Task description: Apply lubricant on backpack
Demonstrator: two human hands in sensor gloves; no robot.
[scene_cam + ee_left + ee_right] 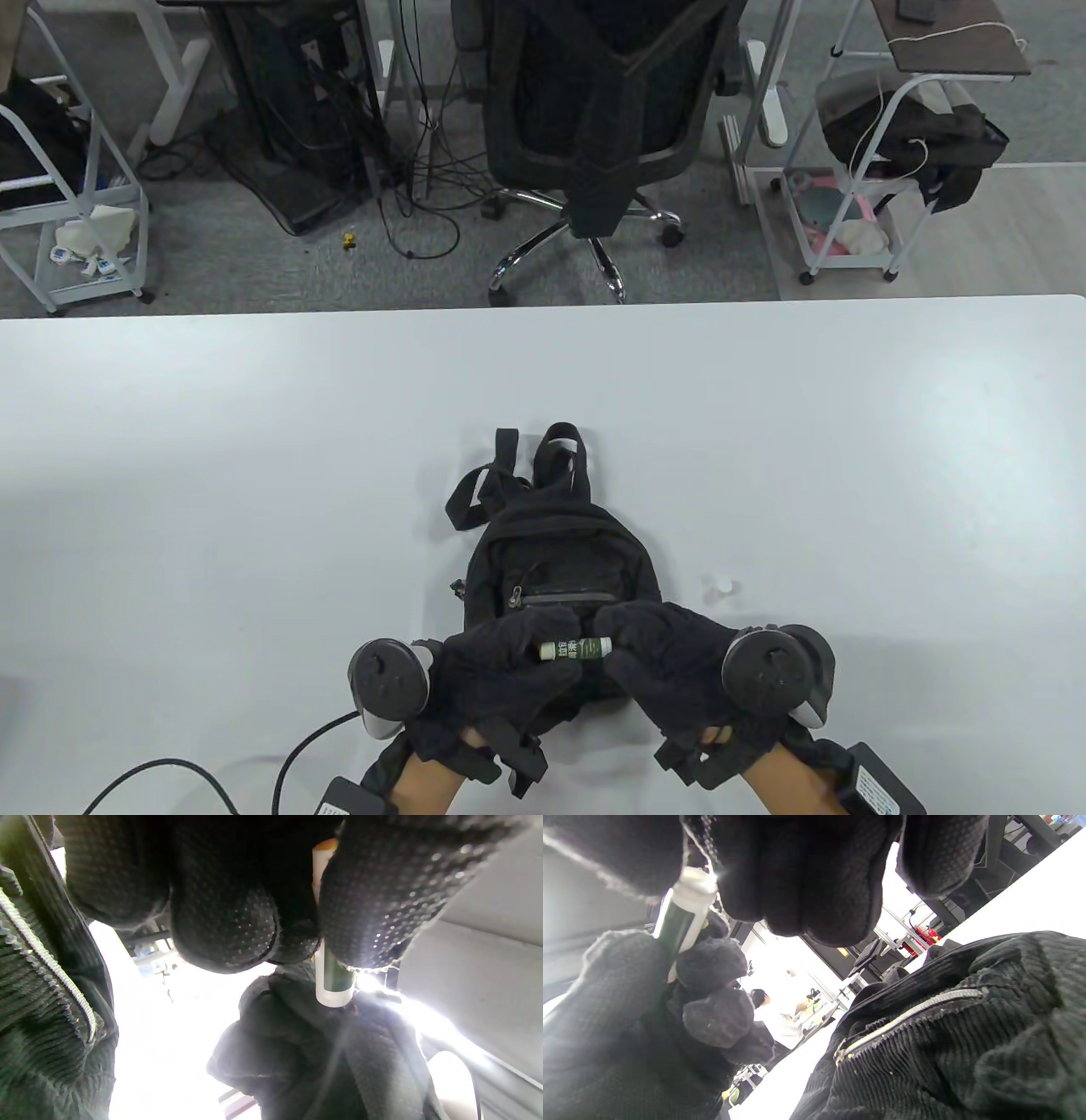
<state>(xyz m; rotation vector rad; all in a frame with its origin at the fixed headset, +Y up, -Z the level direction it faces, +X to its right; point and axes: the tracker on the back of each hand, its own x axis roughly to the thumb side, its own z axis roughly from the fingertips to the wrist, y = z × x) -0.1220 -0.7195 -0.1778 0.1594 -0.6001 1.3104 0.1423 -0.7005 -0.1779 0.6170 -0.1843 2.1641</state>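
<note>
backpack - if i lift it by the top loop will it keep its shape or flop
The backpack would probably flop: its corduroy fabric wrinkles and sags, and its straps lie limp on the table. It looks flat and likely light. It should not slide easily.

- White worktop [254,441]
- Grey carpet floor [254,263]
- Black office chair [594,110]
- White wire carts: left [76,204], right [865,170]
- Tangled cables [407,178]

Cap [724,587] only obstacle right of backpack [556,560].
</note>
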